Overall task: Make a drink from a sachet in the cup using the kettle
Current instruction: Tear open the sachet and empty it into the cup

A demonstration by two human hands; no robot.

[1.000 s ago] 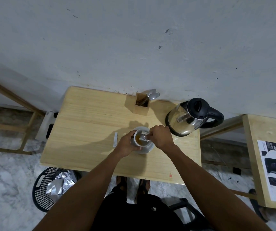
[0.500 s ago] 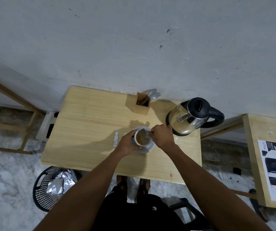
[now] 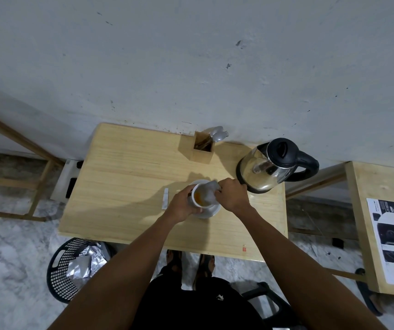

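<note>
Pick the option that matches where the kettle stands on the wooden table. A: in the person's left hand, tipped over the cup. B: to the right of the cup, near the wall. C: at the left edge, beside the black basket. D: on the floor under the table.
B: the kettle stands upright on the table, just right of the cup and close to the wall, with neither hand on its handle.

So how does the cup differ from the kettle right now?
The cup is small, white and open-topped, showing amber liquid; the kettle is far bigger, shiny metal with a closed black lid. The left hand grips the cup, which sits on a saucer; the kettle stands untouched, directly on the table. Both stand upright.
</note>
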